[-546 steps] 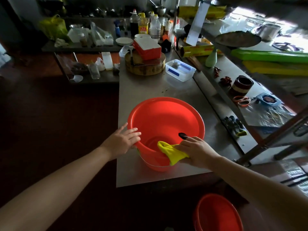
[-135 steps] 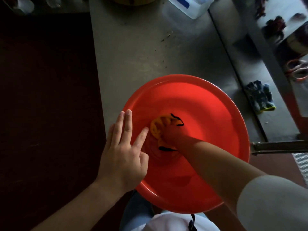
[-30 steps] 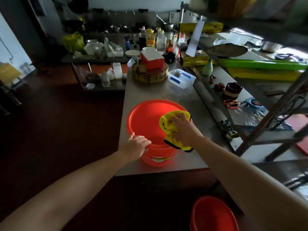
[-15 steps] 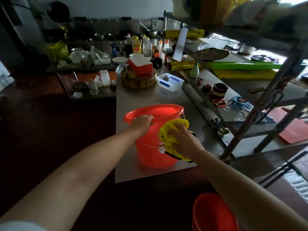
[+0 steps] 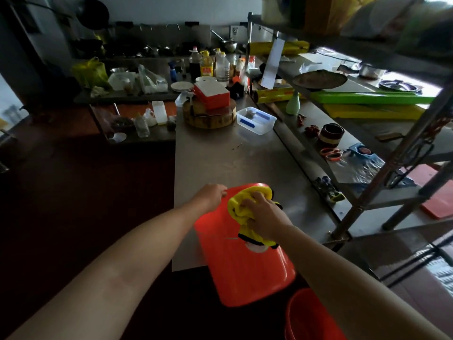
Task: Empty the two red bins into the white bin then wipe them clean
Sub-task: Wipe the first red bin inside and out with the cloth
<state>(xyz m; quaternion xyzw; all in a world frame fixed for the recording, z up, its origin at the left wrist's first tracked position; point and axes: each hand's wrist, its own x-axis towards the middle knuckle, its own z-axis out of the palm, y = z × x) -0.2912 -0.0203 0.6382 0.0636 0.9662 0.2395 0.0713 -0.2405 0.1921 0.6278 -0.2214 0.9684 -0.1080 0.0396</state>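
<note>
**Tipped red bin (image 5: 240,266) at the near end of the bench (image 5: 220,155)**

Your left hand (image 5: 211,196) grips the far rim of the red bin, which lies tipped with its base toward you and overhangs the bench's near edge. Your right hand (image 5: 266,214) clutches a yellow cloth (image 5: 241,204) against the bin's outer wall, close to the rim. A second red bin (image 5: 311,320) stands on the floor below, just right of the tipped one.

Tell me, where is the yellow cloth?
In the head view, the yellow cloth is low centre, bunched under the right hand against the outer wall of the tipped red bin, right of the left hand on its rim.
</note>
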